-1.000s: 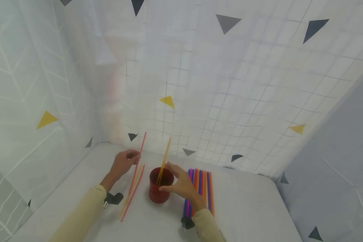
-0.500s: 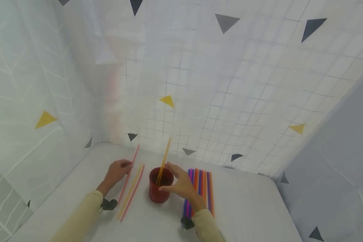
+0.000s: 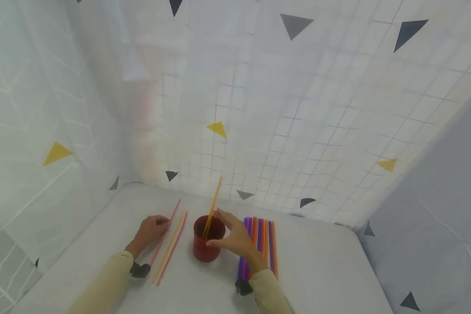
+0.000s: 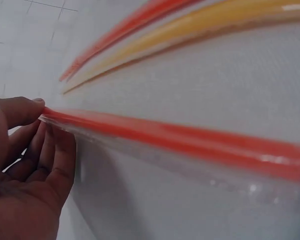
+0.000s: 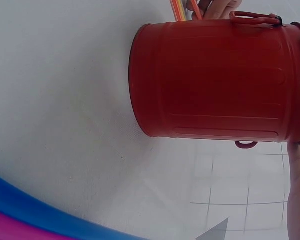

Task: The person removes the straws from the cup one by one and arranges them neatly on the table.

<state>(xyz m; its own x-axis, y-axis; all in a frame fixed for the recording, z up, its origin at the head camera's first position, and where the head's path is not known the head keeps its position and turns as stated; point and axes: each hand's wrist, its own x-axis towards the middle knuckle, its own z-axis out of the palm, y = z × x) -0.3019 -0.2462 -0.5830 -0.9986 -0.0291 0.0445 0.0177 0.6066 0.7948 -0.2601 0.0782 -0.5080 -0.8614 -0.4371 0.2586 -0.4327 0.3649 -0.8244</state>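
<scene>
A red cup (image 3: pixel 204 248) stands on the white table (image 3: pixel 322 270) with one yellow straw (image 3: pixel 213 203) leaning upright in it. My right hand (image 3: pixel 223 231) curls round the cup's rim, and its fingers (image 5: pixel 299 190) show beside the cup (image 5: pixel 215 80) in the right wrist view. My left hand (image 3: pixel 161 223) is to the left of the cup. It pinches the far part of a pink-red straw (image 3: pixel 158 242) lying low along the table. In the left wrist view the thumb and fingers (image 4: pixel 37 107) grip that straw (image 4: pixel 190 142) near its end.
A yellow straw (image 3: pixel 172 244) and a red straw (image 3: pixel 176 242) lie side by side between the left hand and the cup. A row of several purple, blue and orange straws (image 3: pixel 264 240) lies right of the cup. Patterned curtains close in the table's left and back.
My left hand has come down and toward me, bringing the pink-red straw from tilted upright to lying low along the table. The right hand and cup have stayed put.
</scene>
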